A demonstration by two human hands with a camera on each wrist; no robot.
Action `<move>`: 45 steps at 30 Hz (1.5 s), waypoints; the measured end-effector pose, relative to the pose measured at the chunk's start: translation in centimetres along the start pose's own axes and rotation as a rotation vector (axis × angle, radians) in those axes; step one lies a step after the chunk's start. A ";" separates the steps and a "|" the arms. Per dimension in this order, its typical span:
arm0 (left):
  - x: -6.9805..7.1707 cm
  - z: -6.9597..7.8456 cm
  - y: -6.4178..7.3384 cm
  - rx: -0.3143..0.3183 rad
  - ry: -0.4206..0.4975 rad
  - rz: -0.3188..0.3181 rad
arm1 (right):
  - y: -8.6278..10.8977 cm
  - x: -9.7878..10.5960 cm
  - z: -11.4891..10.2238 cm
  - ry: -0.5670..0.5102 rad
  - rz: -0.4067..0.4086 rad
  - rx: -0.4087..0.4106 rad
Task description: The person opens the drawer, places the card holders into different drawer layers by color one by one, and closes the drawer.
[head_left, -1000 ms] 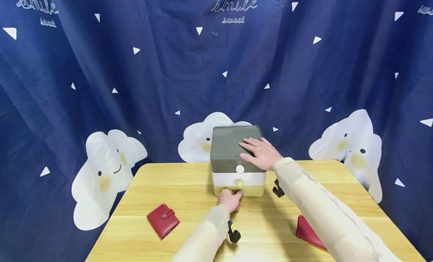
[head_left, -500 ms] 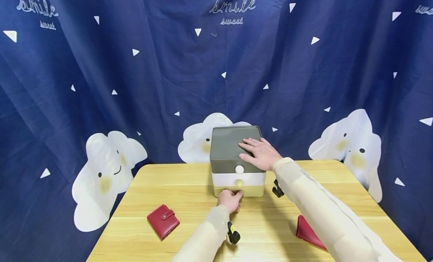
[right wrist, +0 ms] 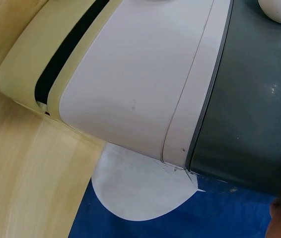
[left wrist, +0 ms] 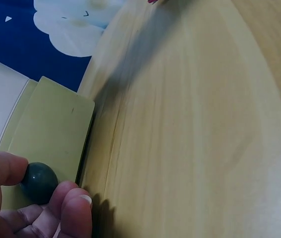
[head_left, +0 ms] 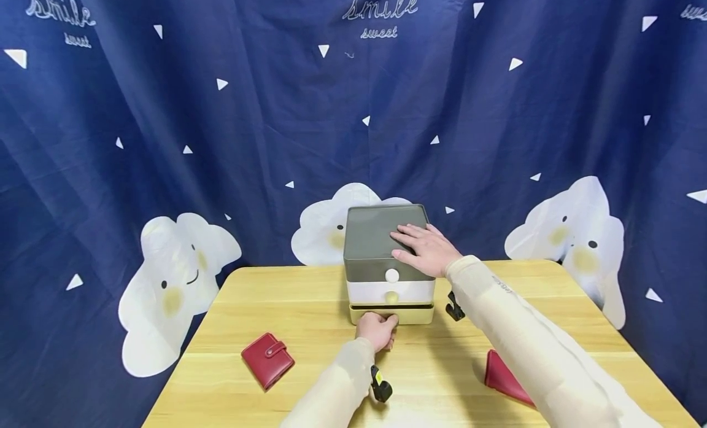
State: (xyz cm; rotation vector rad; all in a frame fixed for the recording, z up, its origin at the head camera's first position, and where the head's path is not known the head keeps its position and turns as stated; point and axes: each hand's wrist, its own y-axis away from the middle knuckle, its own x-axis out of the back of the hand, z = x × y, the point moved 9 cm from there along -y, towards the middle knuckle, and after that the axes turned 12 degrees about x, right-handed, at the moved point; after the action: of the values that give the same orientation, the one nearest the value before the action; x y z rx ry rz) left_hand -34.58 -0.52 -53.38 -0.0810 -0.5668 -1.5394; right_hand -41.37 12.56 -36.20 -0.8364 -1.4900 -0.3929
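Observation:
A small three-tier drawer box, with a grey top tier (head_left: 367,231), a white middle tier (head_left: 361,291) and a yellow-green bottom drawer (head_left: 417,316), stands at the back of the table. My left hand (head_left: 377,331) pinches the dark green round knob (left wrist: 38,183) of that bottom drawer between thumb and fingers. The drawer is slightly out, and a dark gap (right wrist: 71,49) runs along its top edge in the right wrist view. With fingers spread, my right hand (head_left: 425,250) rests on the right side of the grey top.
On the wooden table (head_left: 298,311), a red snap wallet (head_left: 267,360) lies to the left. Another red leather item (head_left: 505,379) lies at the right, partly behind my right sleeve. A dark blue curtain (head_left: 265,121) hangs directly behind the table.
The bottom drawer has come forward a little, opening a dark gap under the white tier; my left hand has moved slightly toward me with it. The right hand stays in place.

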 end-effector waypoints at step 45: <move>-0.8 -2.4 3.8 0.015 0.127 -0.090 | -0.1 0.2 0.1 0.016 0.017 0.009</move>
State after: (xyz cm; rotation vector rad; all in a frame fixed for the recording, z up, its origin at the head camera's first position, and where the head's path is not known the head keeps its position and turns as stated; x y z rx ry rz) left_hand -30.23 -0.54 -54.70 0.0544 -0.4858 -1.6154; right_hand -41.51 12.65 -36.02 -0.8363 -1.4680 -0.3792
